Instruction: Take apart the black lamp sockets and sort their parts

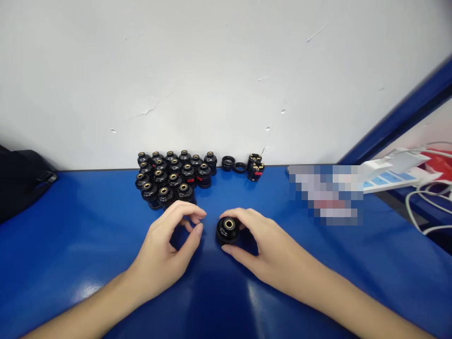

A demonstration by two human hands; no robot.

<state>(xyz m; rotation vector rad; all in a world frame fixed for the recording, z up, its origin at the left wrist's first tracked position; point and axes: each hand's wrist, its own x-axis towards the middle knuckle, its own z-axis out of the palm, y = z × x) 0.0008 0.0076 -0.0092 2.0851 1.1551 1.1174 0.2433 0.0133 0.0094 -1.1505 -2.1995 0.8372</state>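
black fitting (227,232) stands pinched in my right hand (268,242), seemingly being steadied, my left hand (162,252) loosely curled, empty; lifting would call for firmness.

Probably a workshop: matching black fittings (174,181) stand grouped on a blue table (88,226).

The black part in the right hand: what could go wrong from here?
The black part looks round and glossy, so it might slip from the right hand. The left hand looks close to the front of the grouped black pieces, so moving it forward could knock some over.
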